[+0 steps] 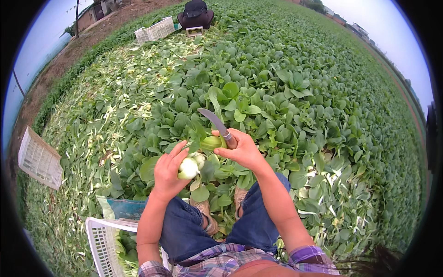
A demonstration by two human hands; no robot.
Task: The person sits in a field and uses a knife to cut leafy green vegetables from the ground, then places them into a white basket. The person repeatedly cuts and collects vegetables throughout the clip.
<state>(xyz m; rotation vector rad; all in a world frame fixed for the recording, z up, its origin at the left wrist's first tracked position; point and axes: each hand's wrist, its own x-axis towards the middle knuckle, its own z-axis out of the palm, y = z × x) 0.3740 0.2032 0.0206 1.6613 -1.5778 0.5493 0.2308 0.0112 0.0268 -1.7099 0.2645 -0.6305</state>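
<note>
My left hand (pixel 171 171) is closed around trimmed heads of bok choy (pixel 189 168), whose pale rounded bases face me. The wooden handle of a curved harvesting knife (pixel 215 121) lies in my right hand (pixel 238 149), its blade pointing up and to the left. Beside the handle, the thumb and fingers of that hand also hold another green bok choy (pixel 210 143), stalks towards the left hand. Both hands are close together above the growing plants, in front of my knees.
A white plastic crate (pixel 104 242) with greens stands by my left leg, next to a printed bag (pixel 126 208). Another crate (pixel 41 159) lies farther left. Cut leaves cover the ground at left. Ahead, a person (pixel 195 15) crouches near a crate (pixel 155 31).
</note>
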